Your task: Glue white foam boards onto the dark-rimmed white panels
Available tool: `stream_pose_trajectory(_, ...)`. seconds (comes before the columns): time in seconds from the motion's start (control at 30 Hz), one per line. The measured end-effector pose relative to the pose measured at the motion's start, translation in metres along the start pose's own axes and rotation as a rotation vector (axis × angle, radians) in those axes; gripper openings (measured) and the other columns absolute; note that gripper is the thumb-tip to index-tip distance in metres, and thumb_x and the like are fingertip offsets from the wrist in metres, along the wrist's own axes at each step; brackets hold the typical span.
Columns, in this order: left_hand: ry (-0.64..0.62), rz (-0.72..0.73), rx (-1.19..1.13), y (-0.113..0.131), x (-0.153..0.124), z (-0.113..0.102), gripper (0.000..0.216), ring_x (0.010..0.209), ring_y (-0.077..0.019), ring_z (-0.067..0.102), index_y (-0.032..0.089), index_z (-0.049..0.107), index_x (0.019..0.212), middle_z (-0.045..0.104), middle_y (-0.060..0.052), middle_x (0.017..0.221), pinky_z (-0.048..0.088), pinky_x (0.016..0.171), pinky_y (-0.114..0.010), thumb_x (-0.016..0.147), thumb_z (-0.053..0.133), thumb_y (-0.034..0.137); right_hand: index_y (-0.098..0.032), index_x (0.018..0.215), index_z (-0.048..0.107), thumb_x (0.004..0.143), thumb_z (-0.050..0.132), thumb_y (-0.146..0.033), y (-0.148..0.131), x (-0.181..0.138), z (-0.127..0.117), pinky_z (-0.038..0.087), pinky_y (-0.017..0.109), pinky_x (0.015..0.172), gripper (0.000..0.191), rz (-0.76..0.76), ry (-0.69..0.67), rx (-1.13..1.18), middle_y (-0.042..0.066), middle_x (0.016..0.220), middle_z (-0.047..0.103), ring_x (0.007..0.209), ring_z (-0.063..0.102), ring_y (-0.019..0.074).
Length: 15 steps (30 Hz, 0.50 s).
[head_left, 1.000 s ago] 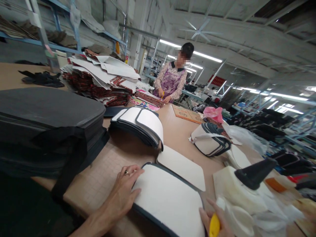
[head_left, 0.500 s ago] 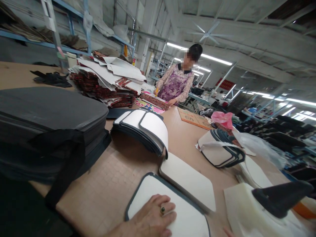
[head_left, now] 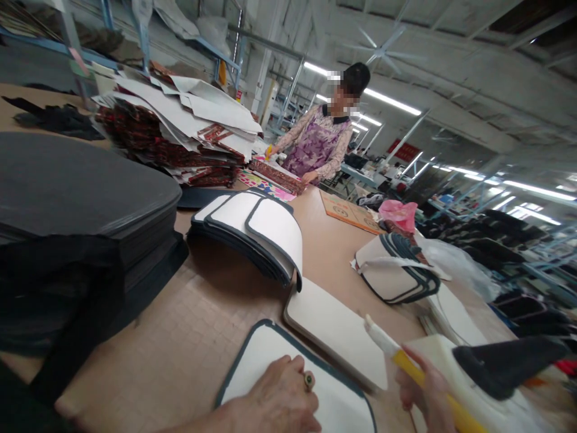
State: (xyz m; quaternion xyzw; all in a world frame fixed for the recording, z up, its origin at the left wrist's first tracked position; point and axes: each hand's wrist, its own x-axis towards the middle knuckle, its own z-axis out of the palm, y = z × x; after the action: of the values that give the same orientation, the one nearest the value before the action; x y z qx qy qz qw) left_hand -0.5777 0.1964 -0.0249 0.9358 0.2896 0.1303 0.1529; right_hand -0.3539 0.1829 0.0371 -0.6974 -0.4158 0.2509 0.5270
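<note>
At the near edge of the bench [head_left: 189,337], your left grip [head_left: 279,400] lies flat, fingers spread and holding nothing, pressing on a white panel [head_left: 265,361] with a dark border. Your right grip [head_left: 428,391] is wrapped around a yellow-handled tool [head_left: 399,358], its white tip pointing up-left over a second white panel [head_left: 333,328]. Farther back a fanned stack of bordered panels [head_left: 252,231] curves over the bench, and a person [head_left: 322,147] works at the far end.
</note>
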Motion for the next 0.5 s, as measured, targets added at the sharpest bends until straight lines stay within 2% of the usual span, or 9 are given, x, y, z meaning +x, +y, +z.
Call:
stream_pose_trajectory(0.07, 0.01, -0.031, -0.004, -0.001, 0.004, -0.01, 0.019, 0.078, -0.02, 0.053, 0.016, 0.057, 0.074, 0.061, -0.004, 0.076, 0.043, 0.071, -0.03, 0.077, 0.064, 0.033, -0.013, 0.098, 0.06, 0.068, 0.053, -0.065, -0.009, 0.008, 0.007, 0.037, 0.025, 0.04, 0.06, 0.035, 0.012, 0.034, -0.002, 0.053, 0.052, 0.042, 0.045, 0.0109)
stream_pose_trajectory(0.13, 0.039, -0.054, -0.047, -0.002, 0.004, -0.015, 0.011, 0.082, -0.0205, 0.053, 0.015, 0.056, 0.087, 0.062, -0.006, 0.085, 0.044, 0.077, -0.03, 0.077, 0.061, 0.018, -0.014, 0.094, 0.061, 0.066, 0.063, -0.056, -0.021, 0.012, 0.013, 0.04, 0.024, 0.045, 0.051, 0.043, 0.031, 0.09, -0.001, 0.06, 0.056, 0.05, 0.049, 0.0114)
stream_pose_trajectory(0.2, 0.048, -0.092, -0.082, -0.002, 0.003, -0.016, 0.033, 0.092, -0.0221, 0.054, 0.015, 0.053, 0.103, 0.062, -0.008, 0.099, 0.042, 0.086, -0.033, 0.073, 0.054, 0.003, -0.014, 0.09, 0.061, 0.065, 0.066, -0.051, -0.035, 0.015, 0.012, 0.039, 0.023, 0.046, 0.046, 0.0, 0.05, 0.134, -0.001, 0.061, 0.056, 0.053, 0.048, 0.0108)
stream_pose_trajectory(0.27, 0.061, -0.14, -0.065, -0.002, 0.001, -0.015, 0.062, 0.112, -0.0264, 0.046, 0.017, 0.042, 0.125, 0.051, -0.011, 0.126, 0.036, 0.097, -0.041, 0.067, 0.047, -0.005, -0.013, 0.085, 0.06, 0.067, 0.065, -0.05, -0.049, 0.018, 0.0, 0.035, 0.022, 0.044, 0.041, -0.078, 0.067, 0.113, -0.003, 0.055, 0.051, 0.049, 0.044, 0.0092)
stream_pose_trajectory(0.33, 0.107, -0.199, -0.021, -0.002, 0.002, -0.014, 0.075, 0.13, -0.0322, 0.026, 0.017, 0.028, 0.137, 0.027, -0.014, 0.145, 0.024, 0.104, -0.05, 0.066, 0.047, -0.002, -0.014, 0.08, 0.061, 0.07, 0.062, -0.052, -0.058, 0.018, -0.027, 0.031, 0.021, 0.042, 0.04, -0.133, 0.121, 0.047, -0.005, 0.05, 0.046, 0.045, 0.04, 0.008)
stream_pose_trajectory(0.37, 0.119, -0.219, -0.008, -0.003, 0.003, -0.014, 0.074, 0.133, -0.0338, 0.017, 0.016, 0.028, 0.138, 0.019, -0.014, 0.147, 0.02, 0.105, -0.052, 0.068, 0.048, 0.002, -0.014, 0.079, 0.061, 0.07, 0.06, -0.054, -0.06, 0.017, -0.044, 0.03, 0.021, 0.041, 0.041, -0.132, 0.166, 0.004, -0.006, 0.047, 0.044, 0.043, 0.037, 0.0077)
stream_pose_trajectory(0.43, 0.105, -0.235, -0.006, -0.008, 0.007, -0.014, 0.066, 0.134, -0.0344, 0.013, 0.013, 0.035, 0.136, 0.018, -0.016, 0.146, 0.018, 0.106, -0.052, 0.072, 0.049, 0.01, -0.014, 0.076, 0.062, 0.067, 0.06, -0.058, -0.057, 0.011, -0.083, 0.029, 0.021, 0.039, 0.045, -0.061, 0.29, -0.097, -0.006, 0.045, 0.043, 0.042, 0.037, 0.0083)
stream_pose_trajectory(0.5, 0.075, -0.223, -0.012, -0.015, 0.01, -0.014, 0.058, 0.133, -0.0342, 0.018, 0.013, 0.042, 0.132, 0.023, -0.017, 0.144, 0.022, 0.105, -0.051, 0.075, 0.048, 0.017, -0.014, 0.075, 0.064, 0.062, 0.062, -0.06, -0.045, 0.001, -0.119, 0.035, 0.023, 0.043, 0.048, 0.051, 0.426, -0.189, -0.002, 0.05, 0.052, 0.046, 0.046, 0.0115)
